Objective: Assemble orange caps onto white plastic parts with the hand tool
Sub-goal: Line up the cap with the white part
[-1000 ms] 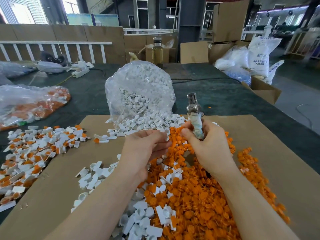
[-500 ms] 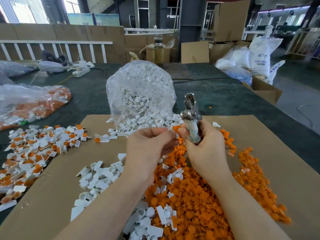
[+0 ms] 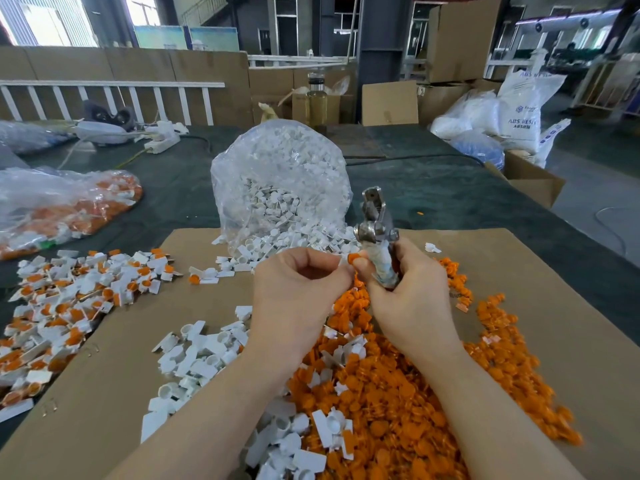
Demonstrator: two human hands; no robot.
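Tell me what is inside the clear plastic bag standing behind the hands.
The clear plastic bag holds white plastic parts, some spilling from its open mouth onto the cardboard. Anything deeper inside is hidden by parts and crinkled plastic.

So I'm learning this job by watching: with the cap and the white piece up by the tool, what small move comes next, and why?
Probably seat the orange cap onto the white part and lift the pair into the tool head. The left hand pinches the part beside the right thumb, while the right hand grips the hand tool upright, its metal head empty above them.
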